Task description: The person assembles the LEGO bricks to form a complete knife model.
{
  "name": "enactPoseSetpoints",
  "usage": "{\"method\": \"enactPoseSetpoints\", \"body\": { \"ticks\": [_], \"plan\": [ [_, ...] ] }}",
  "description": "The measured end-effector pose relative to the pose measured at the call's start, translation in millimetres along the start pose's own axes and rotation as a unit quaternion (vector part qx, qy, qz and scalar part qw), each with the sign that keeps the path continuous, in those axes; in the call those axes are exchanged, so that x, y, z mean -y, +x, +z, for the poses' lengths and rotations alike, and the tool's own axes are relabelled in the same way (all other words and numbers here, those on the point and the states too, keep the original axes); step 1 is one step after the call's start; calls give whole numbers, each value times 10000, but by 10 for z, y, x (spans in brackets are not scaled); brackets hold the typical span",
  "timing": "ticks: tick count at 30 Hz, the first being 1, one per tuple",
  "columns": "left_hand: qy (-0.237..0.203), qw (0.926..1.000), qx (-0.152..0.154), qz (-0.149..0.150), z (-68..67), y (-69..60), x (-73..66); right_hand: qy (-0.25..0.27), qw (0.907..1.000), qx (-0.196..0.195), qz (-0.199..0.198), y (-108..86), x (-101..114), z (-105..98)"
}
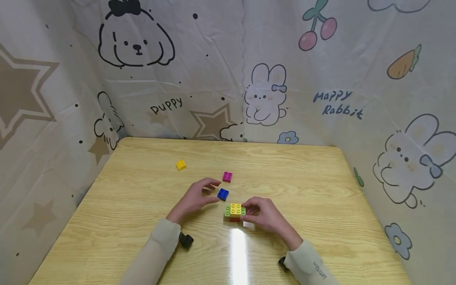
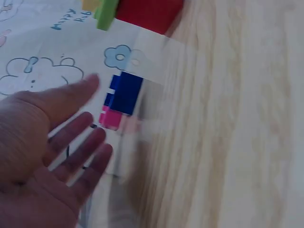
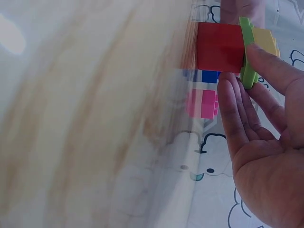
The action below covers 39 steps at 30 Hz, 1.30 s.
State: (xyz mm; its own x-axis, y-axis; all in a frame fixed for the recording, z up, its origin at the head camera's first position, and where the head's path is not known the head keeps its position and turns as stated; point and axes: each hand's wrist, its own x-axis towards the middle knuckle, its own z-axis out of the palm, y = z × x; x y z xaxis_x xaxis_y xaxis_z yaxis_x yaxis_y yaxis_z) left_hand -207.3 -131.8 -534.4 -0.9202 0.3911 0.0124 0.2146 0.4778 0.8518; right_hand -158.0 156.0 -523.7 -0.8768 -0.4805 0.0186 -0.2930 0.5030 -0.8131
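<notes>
A small stack of building blocks (image 1: 235, 209) stands on the table: a red block (image 3: 219, 46) at the bottom, a light green plate (image 3: 247, 57) across it, a yellow block (image 3: 264, 41) on top. My right hand (image 1: 263, 213) holds the stack at the right end of the green plate, between thumb and fingers. A blue block (image 1: 223, 194) lies just behind the stack. Beside it, my left hand (image 1: 196, 196) has thumb and fingers spread apart with nothing between them. In the left wrist view, the blue block (image 2: 127, 93) is just beyond the left fingertips.
Behind the blue block lies a pink block (image 1: 227, 177). A yellow block (image 1: 181, 165) sits farther back to the left. The wooden table (image 1: 303, 170) meets a patterned cloth (image 1: 213, 79) at its back and sides. A bright reflection crosses the front of the tabletop.
</notes>
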Motion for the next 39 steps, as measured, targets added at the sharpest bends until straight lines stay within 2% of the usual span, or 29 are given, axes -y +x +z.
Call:
{"method": "enactPoseSetpoints", "body": {
  "ticks": [7, 14, 19, 21, 28, 34, 39],
  "plan": [
    [374, 9989, 225, -177, 47, 133, 27, -20, 10000, 13, 71, 2, 7, 1],
    [582, 9976, 359, -70, 81, 204, 22, -32, 9999, 51, 128, -2, 26, 7],
    [689, 9967, 408, -129, 106, 236, 16, -40, 10000, 41, 80, -7, 34, 4],
    [724, 9964, 415, -159, 112, 244, 14, -32, 10000, 41, 64, -8, 35, 3],
    [881, 9953, 398, 24, 113, 237, 32, -27, 9999, 84, 84, -1, 20, 9],
    [785, 9961, 393, 68, 101, 222, 35, -43, 9999, 64, 126, -7, 33, -3],
    [674, 9974, 244, 4, 94, 206, 48, -45, 9999, 78, 147, -3, 44, -2]
  ]
}}
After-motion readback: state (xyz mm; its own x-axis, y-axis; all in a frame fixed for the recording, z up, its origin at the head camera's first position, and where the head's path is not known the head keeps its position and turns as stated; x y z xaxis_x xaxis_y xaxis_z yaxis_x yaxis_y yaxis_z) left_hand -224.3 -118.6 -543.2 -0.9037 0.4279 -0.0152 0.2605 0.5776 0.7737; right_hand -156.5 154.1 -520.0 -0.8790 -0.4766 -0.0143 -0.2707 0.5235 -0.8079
